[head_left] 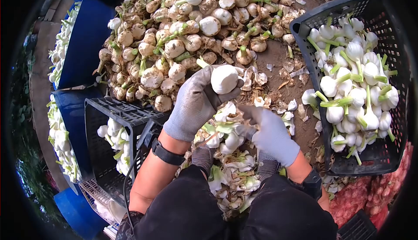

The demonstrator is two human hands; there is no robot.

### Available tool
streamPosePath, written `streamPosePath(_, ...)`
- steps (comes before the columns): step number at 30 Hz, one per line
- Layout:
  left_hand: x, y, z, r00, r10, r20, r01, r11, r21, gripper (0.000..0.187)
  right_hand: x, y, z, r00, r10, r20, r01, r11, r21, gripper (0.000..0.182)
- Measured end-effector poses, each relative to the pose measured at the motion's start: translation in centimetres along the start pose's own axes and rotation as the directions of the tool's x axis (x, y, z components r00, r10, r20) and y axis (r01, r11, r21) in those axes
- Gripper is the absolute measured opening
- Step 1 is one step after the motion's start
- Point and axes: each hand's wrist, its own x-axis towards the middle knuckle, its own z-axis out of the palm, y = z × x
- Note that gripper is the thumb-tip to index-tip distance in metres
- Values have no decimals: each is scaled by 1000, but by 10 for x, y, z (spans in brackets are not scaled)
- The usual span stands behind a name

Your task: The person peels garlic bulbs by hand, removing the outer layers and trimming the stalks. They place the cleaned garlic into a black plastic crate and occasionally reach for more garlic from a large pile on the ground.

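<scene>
We grip a round white garlic bulb in our left hand, its grey-white knit glove curled around it, just before a heap of brown, soil-stained garlic bulbs. Our right hand, in a similar glove, hangs near it, lower and to the right; its fingers are blurred, so we cannot tell whether they are open or closed on anything. Pale papery garlic skins lie between our feet. On our right, a black perforated plastic crate holds clean white garlic bulbs with green stems (some stems lie across neighbouring bulbs).
</scene>
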Motion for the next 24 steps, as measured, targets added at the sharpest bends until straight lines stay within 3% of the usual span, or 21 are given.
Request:
streamPosePath(1,-1,0,3,999,-24,-48,28,997,77,36,6,-8,-4,983,94,-161,-42,953,301,53)
streamPosePath(2,-2,-3,-1,998,-58,-24,59,997,56,35,15,-12,-8,982,99,-162,-47,952,301,53)
streamPosePath(3,-4,-6,-6,996,-90,1,90,995,37,34,25,-14,-13,943,-49,-328,114,977,181,49)
streamPosePath(4,-7,-11,-2,999,-30,21,25,981,194,29,33,-14,-16,860,-209,-465,254,967,35,45)
streamPosePath(5,-7,-17,-8,987,130,99,-158,600,785,24,38,-12,-17,861,-205,-465,250,968,37,45)
streamPosePath(7,-8,-21,-16,978,172,121,-192,494,848,21,43,-8,-15,841,-408,-354,306,900,-312,39)
streamPosePath(9,-15,-24,-11,978,173,119,-171,325,930,19,40,-13,-13,867,-371,-332,276,914,-299,32)
streamPosePath(10,-15,-28,-19,988,154,-9,-66,476,877,21,38,-11,-9,877,-338,-342,303,941,-153,29)
streamPosePath(11,-17,-35,-21,974,227,-4,-122,538,834,24,34,-8,-7,888,-302,-347,321,947,-4,26)
streamPosePath(13,-19,-38,-25,973,229,30,-107,328,939,27,24,-17,-15,924,-238,-298,259,965,31,21)
streamPosePath(14,-21,-39,-23,961,253,112,-177,251,952,28,20,-20,-18,939,-178,-293,218,970,110,18)
streamPosePath(15,-20,-37,-18,962,248,115,-178,252,951,28,16,-22,-20,951,-118,-284,175,967,185,16)
streamPosePath(16,-17,-33,-12,989,144,-38,-70,669,740,30,12,-21,-19,952,-60,-301,176,910,376,13)
streamPosePath(17,-14,-28,-4,992,-16,-126,61,930,361,32,13,-21,-22,951,-62,-303,178,911,371,13)
streamPosePath(18,-17,-16,9,984,-158,-84,178,905,386,38,15,-22,-27,888,-207,-410,270,957,103,14)
streamPosePath(19,-21,-13,13,970,-241,10,230,935,269,41,15,-21,-30,808,-361,-466,316,932,-175,14)
streamPosePath(20,-21,-16,13,964,-266,5,255,928,270,38,19,-17,-31,787,-402,-469,323,915,-244,17)
streamPosePath(22,-18,-20,11,961,-277,-3,267,923,277,34,22,-18,-32,799,-390,-458,360,920,-156,17)
streamPosePath(24,-19,-26,9,987,-161,-27,164,969,186,30,18,-17,-30,822,-361,-441,375,925,-58,17)
